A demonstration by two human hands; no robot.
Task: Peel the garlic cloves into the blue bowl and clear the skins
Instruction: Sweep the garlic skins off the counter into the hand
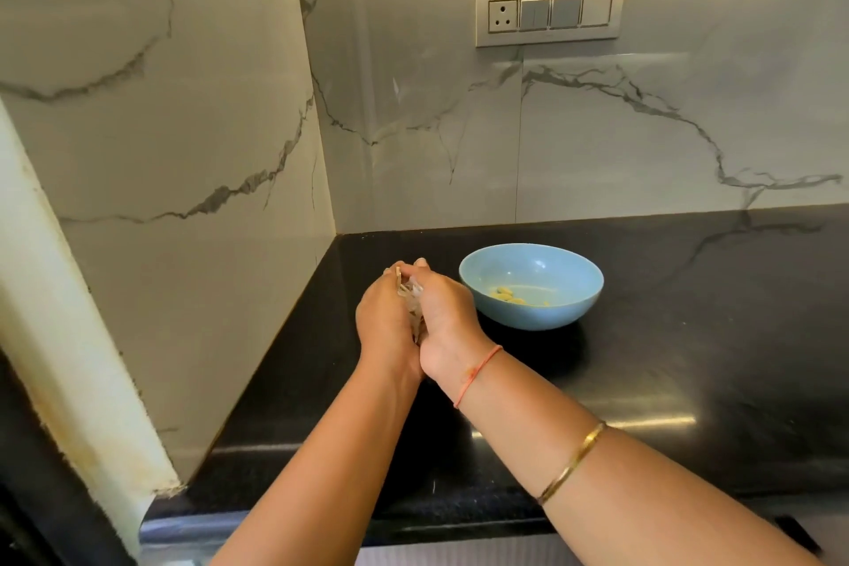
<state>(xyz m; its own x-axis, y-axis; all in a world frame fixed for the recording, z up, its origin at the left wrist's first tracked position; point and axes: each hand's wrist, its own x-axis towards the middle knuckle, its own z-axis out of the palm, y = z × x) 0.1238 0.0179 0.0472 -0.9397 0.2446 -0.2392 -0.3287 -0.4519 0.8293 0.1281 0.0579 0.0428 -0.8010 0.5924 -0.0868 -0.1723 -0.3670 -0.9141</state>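
The left hand [383, 317] and right hand [448, 313] are cupped together, fingers curled round a wad of papery skins [413, 306] that runs lengthways between the palms. The blue bowl [528, 313], with peeled cloves [505, 293] inside, sits just right of the right hand, the nearer one.

I see the left hand [383, 319] and the right hand [448, 313] pressed together, their fingers curled around papery garlic skins [413, 303]. Just right of the fingers stands the blue bowl [528, 326], with peeled cloves [505, 293] inside.
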